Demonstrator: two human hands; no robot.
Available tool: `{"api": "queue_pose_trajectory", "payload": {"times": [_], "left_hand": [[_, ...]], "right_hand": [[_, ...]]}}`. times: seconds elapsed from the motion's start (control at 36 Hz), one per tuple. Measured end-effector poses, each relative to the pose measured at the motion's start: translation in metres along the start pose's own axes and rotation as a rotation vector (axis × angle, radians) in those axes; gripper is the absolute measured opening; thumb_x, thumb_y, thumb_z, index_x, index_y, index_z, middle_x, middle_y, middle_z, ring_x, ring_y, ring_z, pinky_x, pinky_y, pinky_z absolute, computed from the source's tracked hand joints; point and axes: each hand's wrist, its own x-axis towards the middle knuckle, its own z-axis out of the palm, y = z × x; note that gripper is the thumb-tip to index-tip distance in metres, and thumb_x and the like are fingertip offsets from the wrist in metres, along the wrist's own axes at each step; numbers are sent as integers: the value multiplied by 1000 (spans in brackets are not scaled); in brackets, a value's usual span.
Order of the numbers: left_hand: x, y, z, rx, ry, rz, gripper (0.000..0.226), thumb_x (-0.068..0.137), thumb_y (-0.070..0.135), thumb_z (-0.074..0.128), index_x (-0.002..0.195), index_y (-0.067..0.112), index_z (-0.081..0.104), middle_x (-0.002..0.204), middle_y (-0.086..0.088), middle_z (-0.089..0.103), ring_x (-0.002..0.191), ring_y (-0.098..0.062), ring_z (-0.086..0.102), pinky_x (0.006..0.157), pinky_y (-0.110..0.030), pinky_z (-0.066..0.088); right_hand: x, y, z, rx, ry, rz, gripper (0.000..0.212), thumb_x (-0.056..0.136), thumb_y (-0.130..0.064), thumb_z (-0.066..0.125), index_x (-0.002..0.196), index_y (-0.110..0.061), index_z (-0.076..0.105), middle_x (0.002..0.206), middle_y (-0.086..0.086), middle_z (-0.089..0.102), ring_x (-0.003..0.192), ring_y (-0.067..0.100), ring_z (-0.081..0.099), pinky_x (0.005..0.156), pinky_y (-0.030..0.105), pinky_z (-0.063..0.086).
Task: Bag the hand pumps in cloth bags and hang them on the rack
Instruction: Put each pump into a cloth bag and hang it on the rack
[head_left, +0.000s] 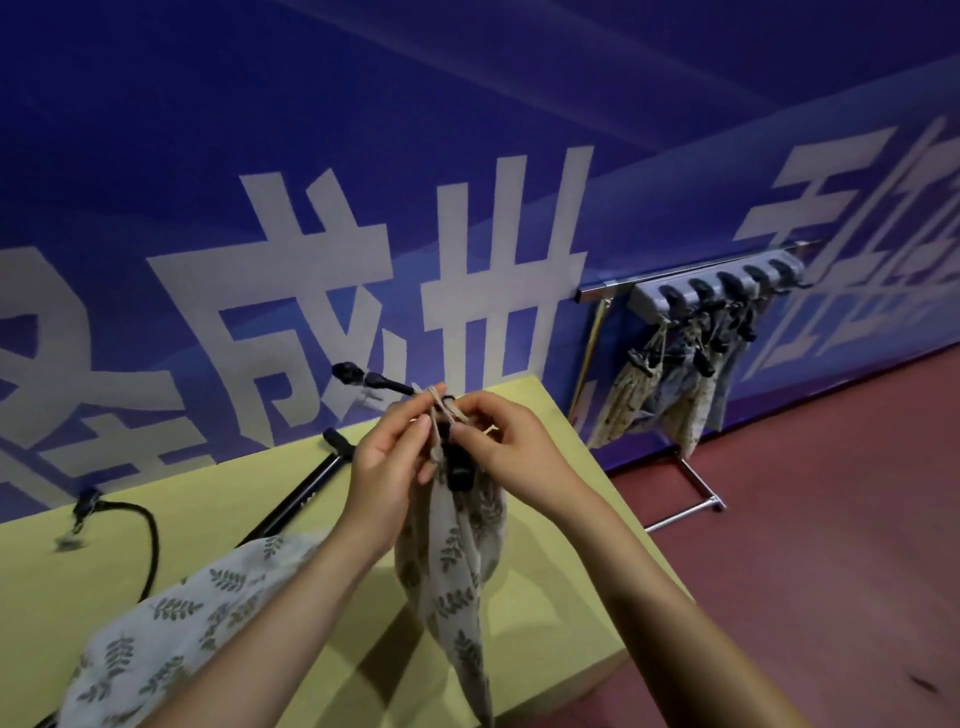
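A leaf-print cloth bag (457, 561) hangs upright over the table with a black hand pump handle (460, 470) sticking out of its gathered neck. My left hand (387, 467) pinches the tan drawstring (441, 415) at the bag's top. On the other side of the neck my right hand (511, 447) pinches the same cord. The pump's black hose (363, 378) juts up to the left behind my fingers. A second leaf-print bag (171, 618) lies on the table at lower left. Another black pump (306, 491) lies beside it.
The yellow table (587, 587) stands against a blue wall with white characters. At right a metal rack (691, 483) carries a grey hook bar (717, 288) with several bagged pumps (670, 395) hanging from it. A black hose (148, 540) curls on the table's left. Red floor spreads right.
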Motion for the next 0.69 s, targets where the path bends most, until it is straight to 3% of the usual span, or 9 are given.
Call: {"api": "queue_pose_trajectory", "payload": {"times": [0.06, 0.11, 0.22, 0.39, 0.44, 0.5, 0.56, 0.61, 0.69], "left_hand": [[2, -3, 18, 23, 19, 18, 31, 97, 8, 48, 107, 28, 70, 108, 8, 71, 80, -16, 58, 58, -16, 46], [7, -9, 43, 87, 6, 31, 25, 95, 8, 53, 109, 24, 67, 109, 9, 71, 95, -9, 65, 75, -18, 52], [25, -26, 86, 273, -122, 44, 23, 89, 21, 65, 109, 32, 59, 96, 4, 65, 86, -10, 64, 78, -23, 50], [48, -52, 195, 369, -274, 97, 25, 100, 7, 42, 99, 26, 57, 73, 24, 66, 71, 9, 59, 68, -9, 44], [53, -56, 227, 372, -255, 124, 24, 101, 14, 38, 91, 26, 56, 62, 13, 58, 60, 11, 54, 60, -8, 40], [61, -64, 246, 416, -269, 156, 20, 99, 34, 39, 92, 30, 57, 68, 5, 55, 61, 10, 53, 59, -9, 39], [71, -81, 257, 541, -324, 209, 21, 95, 51, 41, 96, 39, 58, 77, 16, 61, 76, 7, 57, 66, -9, 40], [76, -96, 271, 638, -373, 233, 21, 87, 53, 41, 96, 42, 57, 87, 14, 59, 87, 10, 54, 72, -9, 38], [77, -110, 304, 580, -399, 200, 16, 84, 50, 47, 85, 40, 59, 81, 9, 55, 80, 8, 54, 69, -10, 37]], "right_hand": [[-1, 3, -13, 63, -82, 29, 14, 95, -17, 57, 83, -14, 64, 76, -1, 63, 70, 6, 56, 69, 21, 43], [-4, 9, -38, 205, -117, 51, 21, 95, -16, 55, 76, -12, 61, 70, -2, 58, 67, 6, 54, 68, 20, 42], [-8, 16, -96, 576, -52, 87, 26, 82, -16, 52, 56, -18, 57, 52, -4, 44, 58, 18, 46, 59, 22, 42], [-15, 39, -197, 556, -135, 52, 21, 85, -15, 47, 67, -5, 53, 48, 1, 34, 42, 7, 30, 43, 19, 26], [-15, 47, -228, 526, -128, 54, 21, 88, -12, 47, 70, -3, 53, 55, 9, 37, 39, 4, 30, 40, 15, 24], [-13, 56, -253, 460, -93, 68, 26, 94, -4, 44, 70, -3, 54, 49, 9, 41, 36, 1, 34, 38, 13, 23], [-14, 66, -275, 376, -60, 86, 31, 95, -2, 44, 66, -6, 56, 46, -3, 47, 36, 1, 35, 38, 13, 25], [-16, 75, -293, 282, -44, 107, 30, 92, -7, 49, 64, -10, 59, 49, -3, 47, 39, 2, 36, 40, 13, 27], [-19, 86, -324, 189, -31, 146, 30, 93, -3, 48, 66, -7, 60, 47, -4, 47, 41, 6, 37, 42, 18, 28]]}}
